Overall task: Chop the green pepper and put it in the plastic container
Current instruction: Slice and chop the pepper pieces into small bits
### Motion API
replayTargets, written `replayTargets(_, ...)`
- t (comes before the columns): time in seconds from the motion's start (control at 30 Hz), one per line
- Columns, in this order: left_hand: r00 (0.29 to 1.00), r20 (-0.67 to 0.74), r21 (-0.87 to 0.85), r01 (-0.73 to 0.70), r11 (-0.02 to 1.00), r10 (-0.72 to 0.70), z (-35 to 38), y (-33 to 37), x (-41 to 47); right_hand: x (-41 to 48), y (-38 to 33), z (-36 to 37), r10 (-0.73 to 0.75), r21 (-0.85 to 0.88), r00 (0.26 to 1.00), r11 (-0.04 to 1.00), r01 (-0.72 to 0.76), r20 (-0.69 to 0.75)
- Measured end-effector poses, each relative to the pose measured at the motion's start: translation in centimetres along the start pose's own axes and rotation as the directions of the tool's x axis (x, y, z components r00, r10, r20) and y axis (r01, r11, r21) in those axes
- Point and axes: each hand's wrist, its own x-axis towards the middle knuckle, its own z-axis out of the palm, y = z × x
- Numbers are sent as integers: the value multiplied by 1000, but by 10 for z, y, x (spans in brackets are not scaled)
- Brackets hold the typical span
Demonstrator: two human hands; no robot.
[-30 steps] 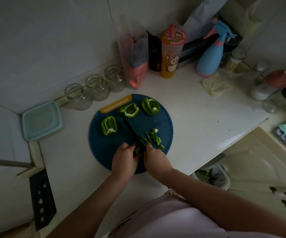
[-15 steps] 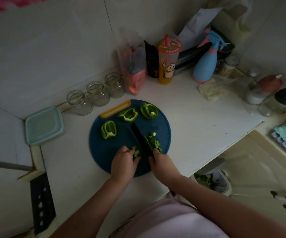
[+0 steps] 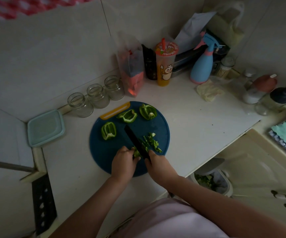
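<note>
A round blue cutting board (image 3: 104, 152) lies on the white counter. Three green pepper pieces sit on its far half: one at the left (image 3: 108, 131), one in the middle (image 3: 127, 116), one at the right (image 3: 147, 112). My left hand (image 3: 123, 162) holds down a small pepper piece (image 3: 136, 152) at the board's near side. My right hand (image 3: 156, 163) grips the handle of a black knife (image 3: 135, 140), whose blade lies against that piece. Chopped pepper strips (image 3: 151, 142) are piled right of the blade. The pale green plastic container (image 3: 45, 127), lid on, sits left of the board.
Three glass jars (image 3: 96, 96) line the wall behind the board. A red bag (image 3: 131, 69), a drink cup (image 3: 165, 64), a blue spray bottle (image 3: 202, 66) and condiment bottles (image 3: 259, 90) crowd the back right. A bin (image 3: 212, 181) stands below the counter edge.
The knife has shifted slightly along the pepper piece while both hands stay at the board's near side. The pile of strips looks a little larger. The camera view tilted.
</note>
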Motion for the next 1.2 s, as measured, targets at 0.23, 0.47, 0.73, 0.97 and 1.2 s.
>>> replayTargets(0.23, 1000, -3, 10, -9, 1000, 9, -1, 0, -1, 0, -1, 0, 14, -5, 1000, 1000, -14, 10)
replayTargets(0.47, 1000, -7, 11, -19, 1000, 19, -1, -1, 0, 2, -1, -1, 17, -10, 1000, 1000, -17, 17)
replayTargets(0.73, 1000, 3, -15, 4, 1000, -4, -2, -2, 2, 6, -4, 7, 61, -50, 997, 997, -59, 46)
replayTargets(0.97, 999, 31, -22, -31, 999, 32, -1, -6, 5, 13, -7, 13, 102, -73, 991, 993, -96, 90)
replayTargets(1.2, 999, 39, -22, -28, 999, 29, -1, -6, 3, 21, -12, 14, 115, 6, 992, 993, -116, 44)
